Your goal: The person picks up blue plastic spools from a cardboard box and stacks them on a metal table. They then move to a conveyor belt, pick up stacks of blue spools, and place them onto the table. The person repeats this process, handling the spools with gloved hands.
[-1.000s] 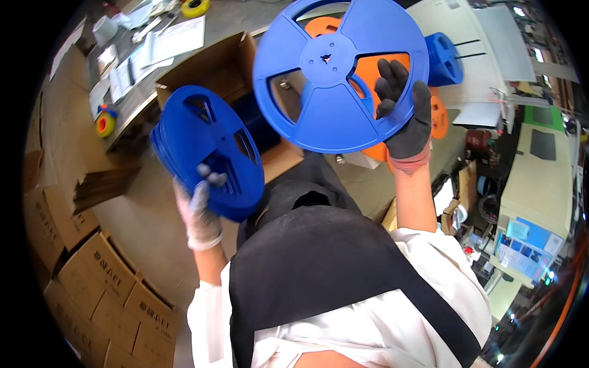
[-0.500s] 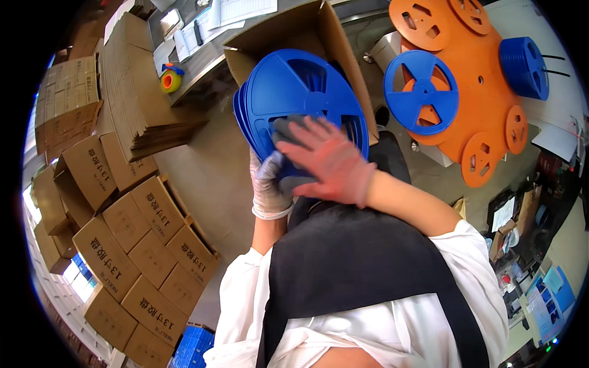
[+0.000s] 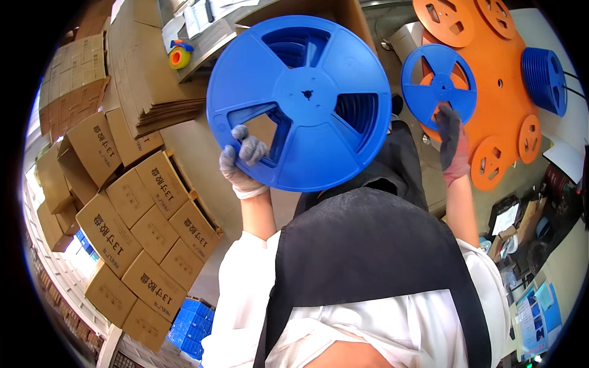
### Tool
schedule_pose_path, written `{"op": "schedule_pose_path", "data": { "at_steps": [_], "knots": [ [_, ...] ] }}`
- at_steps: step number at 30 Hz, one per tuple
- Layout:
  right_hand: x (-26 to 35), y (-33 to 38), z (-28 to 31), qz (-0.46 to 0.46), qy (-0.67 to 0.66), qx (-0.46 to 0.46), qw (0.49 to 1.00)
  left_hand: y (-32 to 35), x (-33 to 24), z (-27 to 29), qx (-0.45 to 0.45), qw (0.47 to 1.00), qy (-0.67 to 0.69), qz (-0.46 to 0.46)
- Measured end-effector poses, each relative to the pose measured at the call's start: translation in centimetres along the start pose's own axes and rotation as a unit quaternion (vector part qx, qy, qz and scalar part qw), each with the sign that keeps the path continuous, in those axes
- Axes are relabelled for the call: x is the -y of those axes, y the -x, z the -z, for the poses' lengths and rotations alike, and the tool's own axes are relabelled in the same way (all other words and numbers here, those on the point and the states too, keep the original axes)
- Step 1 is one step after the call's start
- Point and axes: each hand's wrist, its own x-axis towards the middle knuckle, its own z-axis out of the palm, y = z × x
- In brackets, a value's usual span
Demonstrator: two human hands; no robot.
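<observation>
Left hand (image 3: pixel 244 161) grips reel stack (image 3: pixel 313 153); right hand (image 3: pixel 452 138) at one blue reel (image 3: pixel 442 88), grip unclear; four bare orange discs (image 3: pixel 446 19); black-lettered cartons (image 3: pixel 153 285).

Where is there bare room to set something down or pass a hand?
The middle of the orange table is bare, bordered by the single blue reel and orange discs. Bare floor shows between the flat cardboard stack and the piled cartons. Crowded spots: the left hand gripping the blue reel stack, the right hand at the single blue reel.
</observation>
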Motion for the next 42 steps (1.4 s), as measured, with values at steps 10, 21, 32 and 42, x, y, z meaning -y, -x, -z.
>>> {"op": "schedule_pose_path", "data": {
  "at_steps": [10,21,32,42],
  "knots": [
    [-4.3,1.3,2.8,0.01,0.214,0.042,0.976,-7.1,6.4,-3.2,-0.101,0.935,-0.341,0.002],
    [-0.6,2.0,3.5,-0.121,0.25,0.059,0.959,-11.5,11.7,10.3,-0.235,0.887,-0.395,0.054],
    [0.3,-2.4,4.9,-0.2,0.255,0.076,0.943,-12.6,9.9,6.7,-0.273,0.839,-0.47,-0.021],
    [0.7,-3.8,6.2,-0.195,0.333,0.075,0.92,-19.8,17.4,19.9,-0.319,0.627,-0.706,0.085]
  ]
}}
